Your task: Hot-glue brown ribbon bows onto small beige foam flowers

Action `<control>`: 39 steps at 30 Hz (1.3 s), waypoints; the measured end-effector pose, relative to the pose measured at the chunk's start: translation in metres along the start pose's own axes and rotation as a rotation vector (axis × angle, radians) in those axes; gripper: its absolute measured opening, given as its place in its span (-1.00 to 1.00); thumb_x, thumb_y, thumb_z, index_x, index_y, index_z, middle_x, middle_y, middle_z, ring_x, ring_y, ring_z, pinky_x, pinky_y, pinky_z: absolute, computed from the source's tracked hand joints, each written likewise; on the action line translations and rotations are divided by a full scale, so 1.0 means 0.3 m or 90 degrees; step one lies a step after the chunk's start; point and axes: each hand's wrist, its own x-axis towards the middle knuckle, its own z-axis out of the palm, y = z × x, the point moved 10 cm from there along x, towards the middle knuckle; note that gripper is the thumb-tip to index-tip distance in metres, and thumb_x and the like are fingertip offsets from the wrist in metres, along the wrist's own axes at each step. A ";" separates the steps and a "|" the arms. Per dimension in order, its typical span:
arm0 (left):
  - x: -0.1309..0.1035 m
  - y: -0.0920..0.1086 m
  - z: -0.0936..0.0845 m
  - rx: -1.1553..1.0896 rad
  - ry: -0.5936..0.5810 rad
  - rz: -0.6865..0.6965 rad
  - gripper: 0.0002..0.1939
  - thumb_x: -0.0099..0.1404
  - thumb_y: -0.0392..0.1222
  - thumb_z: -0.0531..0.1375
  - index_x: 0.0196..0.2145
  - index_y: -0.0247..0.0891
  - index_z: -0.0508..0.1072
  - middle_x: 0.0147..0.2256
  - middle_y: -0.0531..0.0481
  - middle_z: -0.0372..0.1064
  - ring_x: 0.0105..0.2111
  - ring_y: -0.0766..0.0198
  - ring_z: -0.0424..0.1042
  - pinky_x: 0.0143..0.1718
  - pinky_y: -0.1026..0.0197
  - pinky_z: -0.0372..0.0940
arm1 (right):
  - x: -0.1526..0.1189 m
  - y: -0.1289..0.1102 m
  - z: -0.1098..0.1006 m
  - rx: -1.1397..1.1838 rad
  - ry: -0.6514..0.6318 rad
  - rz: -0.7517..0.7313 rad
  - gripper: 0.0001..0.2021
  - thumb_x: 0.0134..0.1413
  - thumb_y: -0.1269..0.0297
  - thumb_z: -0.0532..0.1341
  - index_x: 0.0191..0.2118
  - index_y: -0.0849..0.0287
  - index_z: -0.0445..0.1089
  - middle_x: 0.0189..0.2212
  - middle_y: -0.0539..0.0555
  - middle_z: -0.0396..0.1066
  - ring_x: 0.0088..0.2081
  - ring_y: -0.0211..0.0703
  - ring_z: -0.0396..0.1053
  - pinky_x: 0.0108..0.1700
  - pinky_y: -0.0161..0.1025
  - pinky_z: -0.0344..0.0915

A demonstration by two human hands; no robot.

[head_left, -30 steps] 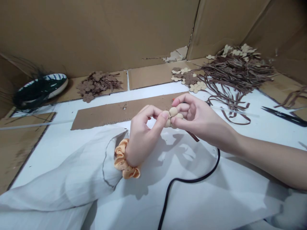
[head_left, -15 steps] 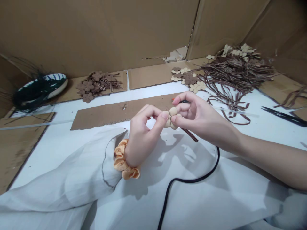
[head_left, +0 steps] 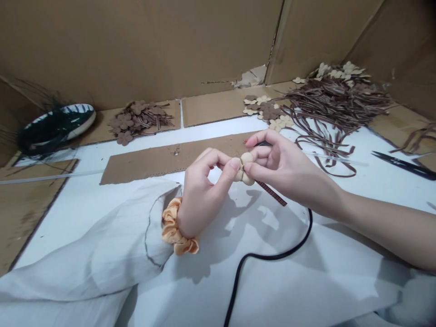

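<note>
Above the white table, both hands pinch one small beige flower (head_left: 247, 179) with rounded petals. My left hand (head_left: 209, 186), an orange scrunchie (head_left: 177, 229) at its wrist, grips the flower's left side between thumb and index finger. From the right, my right hand (head_left: 279, 163) presses its thumb on the flower near the centre; its index finger curves above. A dark thin line crosses the flower's middle. Below it a dark checked ribbon strip (head_left: 272, 194) sticks out to the lower right. A dark tool with an orange tip shows partly behind my right hand, mostly hidden.
A cardboard strip (head_left: 146, 160) lies behind the hands. Brown flowers (head_left: 126, 121) are heaped at back left, beside a bowl (head_left: 83, 121) of dark threads. Many brown ribbons (head_left: 337, 102) and beige flowers pile at back right. Black tweezers (head_left: 405, 165) lie right; a black cord (head_left: 265, 257) curves in front.
The flower has turned slightly between my fingers, and the ribbon strip reaches a little further to the lower right. Both hands stay in nearly the same place.
</note>
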 end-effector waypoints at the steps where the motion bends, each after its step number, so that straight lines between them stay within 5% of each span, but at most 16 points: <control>1: 0.001 0.000 -0.002 0.000 0.003 0.001 -0.78 0.27 -0.18 0.15 -0.54 -0.21 0.34 -0.51 0.07 0.38 -0.44 0.30 0.34 -0.30 0.20 0.25 | 0.000 0.004 0.000 -0.001 -0.002 0.004 -0.68 -0.06 0.44 0.24 -0.22 0.08 0.10 -0.49 -0.08 0.31 -0.46 -0.28 0.32 -0.53 -0.37 0.18; 22: -0.005 -0.002 0.010 -0.018 -0.016 -0.011 -0.78 0.26 -0.18 0.15 -0.53 -0.22 0.34 -0.51 0.06 0.34 -0.43 0.29 0.32 -0.31 0.21 0.22 | 0.006 -0.003 0.008 0.018 -0.020 -0.025 -0.65 -0.13 0.55 0.24 -0.27 0.11 0.10 -0.53 -0.14 0.21 -0.45 -0.34 0.22 -0.50 -0.41 0.14; 30: 0.015 -0.050 -0.020 -0.050 0.052 -0.070 -0.79 0.25 -0.19 0.14 -0.54 -0.23 0.32 -0.51 0.07 0.29 -0.45 0.31 0.24 -0.30 0.21 0.15 | 0.018 0.025 0.005 0.020 -0.047 0.012 -0.65 -0.03 0.42 0.28 -0.15 0.11 0.13 -0.32 -0.02 0.36 -0.32 -0.28 0.39 -0.43 -0.37 0.26; 39: 0.021 -0.017 -0.007 -0.021 0.024 -0.008 -0.81 0.27 -0.16 0.13 -0.49 -0.23 0.37 -0.43 0.04 0.37 -0.34 0.28 0.32 -0.24 0.22 0.22 | 0.025 -0.008 -0.025 -0.012 0.004 -0.089 -0.66 -0.03 0.44 0.28 -0.17 0.11 0.14 -0.35 -0.03 0.39 -0.33 -0.27 0.42 -0.33 -0.30 0.31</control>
